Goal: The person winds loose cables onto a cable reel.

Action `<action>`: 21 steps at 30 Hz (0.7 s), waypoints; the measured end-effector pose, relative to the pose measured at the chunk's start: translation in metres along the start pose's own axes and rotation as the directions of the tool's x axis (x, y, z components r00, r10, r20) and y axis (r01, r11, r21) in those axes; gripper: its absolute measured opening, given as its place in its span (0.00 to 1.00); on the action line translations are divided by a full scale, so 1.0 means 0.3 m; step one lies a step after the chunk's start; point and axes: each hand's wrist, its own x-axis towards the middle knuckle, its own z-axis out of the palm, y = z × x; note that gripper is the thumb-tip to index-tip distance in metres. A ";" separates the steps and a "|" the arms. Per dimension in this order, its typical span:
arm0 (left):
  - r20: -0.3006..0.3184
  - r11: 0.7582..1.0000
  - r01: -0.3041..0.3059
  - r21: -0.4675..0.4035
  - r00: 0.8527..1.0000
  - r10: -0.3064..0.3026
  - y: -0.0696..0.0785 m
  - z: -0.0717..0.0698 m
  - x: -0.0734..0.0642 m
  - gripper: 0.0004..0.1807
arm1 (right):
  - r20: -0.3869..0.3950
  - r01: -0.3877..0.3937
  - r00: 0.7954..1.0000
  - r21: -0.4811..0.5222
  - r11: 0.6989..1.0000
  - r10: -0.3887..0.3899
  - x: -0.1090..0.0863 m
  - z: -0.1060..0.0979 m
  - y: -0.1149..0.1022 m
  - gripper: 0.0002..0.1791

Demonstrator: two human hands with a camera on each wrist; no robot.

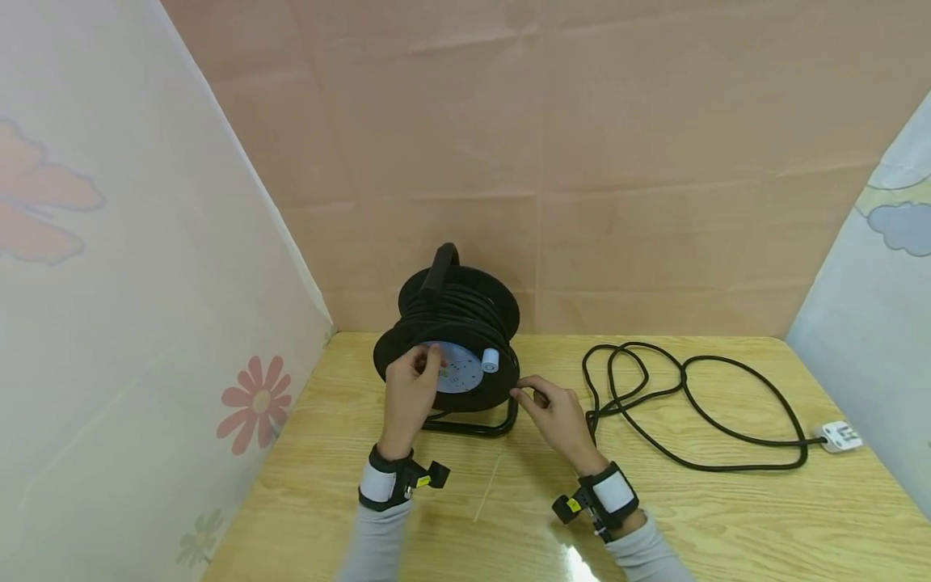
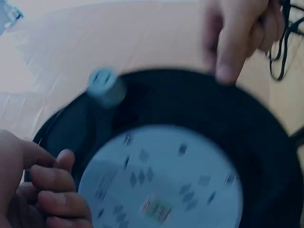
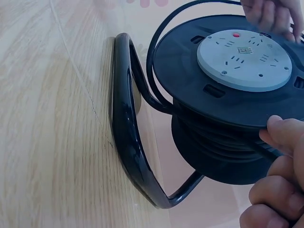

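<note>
On the pale wooden table (image 1: 727, 517), much black cord (image 1: 473, 305) is wound on the round black plastic reel (image 3: 237, 102); the rest, with its white plug (image 1: 841, 436), lies loose. The left hand (image 1: 410, 396) holds nothing; the right hand (image 1: 556, 416) seems to pinch cord.

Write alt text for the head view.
A black cable reel stands on a wooden table, a person's left hand over its pale socket panel and right hand at its rim. To the right, loose black cable loops across the table to a white plug.
</note>
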 end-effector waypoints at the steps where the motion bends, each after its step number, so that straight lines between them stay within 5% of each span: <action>1: -0.024 1.000 -0.009 -0.001 1.000 0.009 0.002 -0.013 0.000 0.17 | -0.001 -0.004 1.000 0.000 1.000 0.004 -0.001 -0.002 -0.001 0.07; 10: -0.115 0.990 -0.133 0.055 0.984 0.139 -0.059 -0.074 -0.028 0.19 | -0.013 0.018 1.000 -0.011 1.000 -0.019 -0.001 -0.002 -0.012 0.08; 21: -0.285 0.993 -0.027 0.113 0.957 0.059 -0.094 -0.126 -0.026 0.14 | 0.000 -0.041 0.999 -0.002 0.999 0.041 0.002 -0.008 -0.018 0.10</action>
